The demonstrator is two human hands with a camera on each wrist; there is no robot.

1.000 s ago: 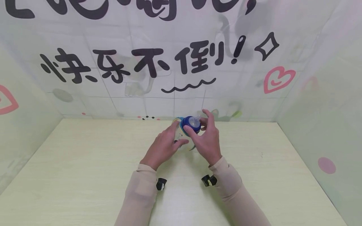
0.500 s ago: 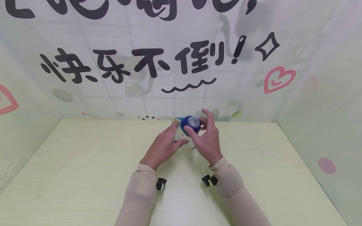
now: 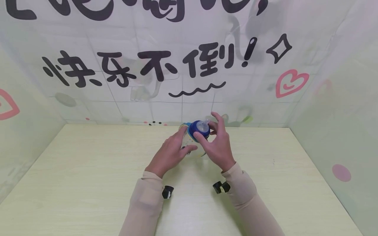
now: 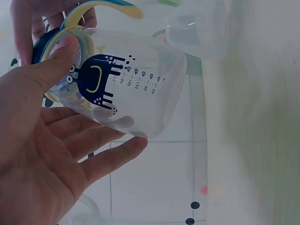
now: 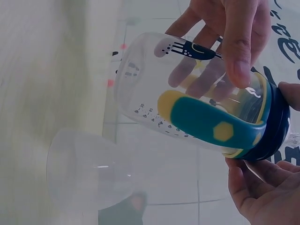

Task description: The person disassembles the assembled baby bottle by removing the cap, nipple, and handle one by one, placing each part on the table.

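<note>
A clear baby bottle [image 4: 150,105] with a printed dark-blue animal and measuring marks is held tilted above the table. My left hand [image 3: 169,152] grips its body, thumb on the near side and fingers behind it, as the left wrist view shows. Thumb and fingers of my right hand [image 3: 218,146] pinch the dark-blue collar [image 5: 276,122] at the bottle's top, index finger raised off it. From the collar sticks out a clear teat [image 3: 203,126]. A teal and yellow handle [image 5: 211,122] curves along the bottle's side.
A clear, empty-looking cup-shaped cover [image 5: 86,171] stands on the table close to the back wall, behind the bottle. The pale wooden table [image 3: 103,183] is bounded by printed side walls and a back wall [image 3: 153,111] with large black lettering.
My right hand and forearm have shifted slightly to the right, the hand still pinching the collar. My left hand keeps its grip on the bottle almost unmoved.
</note>
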